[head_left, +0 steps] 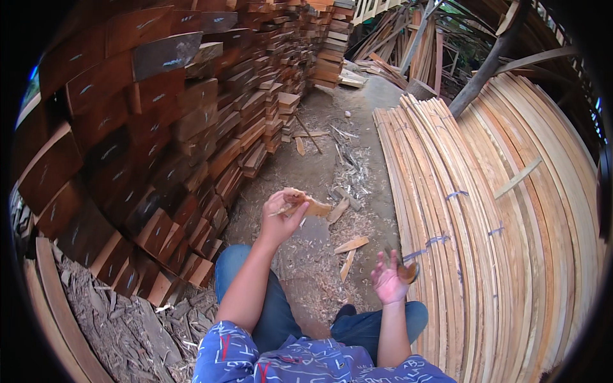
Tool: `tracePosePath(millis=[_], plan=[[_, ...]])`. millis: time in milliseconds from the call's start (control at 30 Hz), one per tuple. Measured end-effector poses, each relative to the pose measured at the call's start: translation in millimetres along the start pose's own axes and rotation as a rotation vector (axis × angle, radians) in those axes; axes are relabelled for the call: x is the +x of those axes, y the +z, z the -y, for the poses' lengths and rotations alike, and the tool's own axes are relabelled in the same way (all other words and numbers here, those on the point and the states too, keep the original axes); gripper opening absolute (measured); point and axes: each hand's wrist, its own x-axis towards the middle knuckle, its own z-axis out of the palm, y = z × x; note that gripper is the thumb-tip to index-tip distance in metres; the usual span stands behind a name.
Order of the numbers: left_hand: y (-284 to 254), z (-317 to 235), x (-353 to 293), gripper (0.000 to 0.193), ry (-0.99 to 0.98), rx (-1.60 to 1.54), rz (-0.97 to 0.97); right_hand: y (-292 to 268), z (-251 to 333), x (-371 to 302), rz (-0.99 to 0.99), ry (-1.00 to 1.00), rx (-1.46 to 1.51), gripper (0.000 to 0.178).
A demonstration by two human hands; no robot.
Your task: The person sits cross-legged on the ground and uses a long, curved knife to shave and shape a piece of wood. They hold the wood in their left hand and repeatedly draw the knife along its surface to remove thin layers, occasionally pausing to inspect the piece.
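In front of my knees my left hand (281, 217) is closed round a small pale wood piece (317, 208), which has a rough, irregular edge. My right hand (388, 281) is above my right knee, palm up with the fingers partly curled. Against its thumb side sits a tool with a rounded brown end (407, 273); a dark, blurred part rises beside the fingers, and I cannot make out its exact kind. My two hands are well apart.
Tall stacks of reddish-brown timber (147, 153) rise on the left. Long pale planks (447, 210) lie along the right, with a short stick (518, 177) across them. Wood offcuts (351, 245) and shavings cover the ground between. A leaning pole (488, 67) stands at the back right.
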Motion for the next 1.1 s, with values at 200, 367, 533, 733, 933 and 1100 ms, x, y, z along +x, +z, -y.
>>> tracePosePath(millis=[200,367,533,733,933,1100], plan=[[11,4,-4,0.013,0.028,0.161,0.113,25,7,34,-0.165,-0.197,-0.568,0.052],[16,9,-5,0.014,0.053,0.172,0.122,-34,11,24,-0.407,-0.259,-1.417,0.056],[6,12,-5,0.011,0.004,0.188,0.127,-8,14,-2,-0.507,-0.175,-1.730,0.064],[3,12,-3,0.012,-0.136,0.037,-0.048,25,76,-9,-0.815,-0.239,-2.750,0.036],[-14,18,-1,0.024,-0.297,-0.190,-0.205,89,130,4,-0.479,-0.407,-3.286,0.055],[3,22,2,0.027,-0.336,-0.246,-0.219,83,166,-36,-0.678,-0.722,-3.216,0.049]])
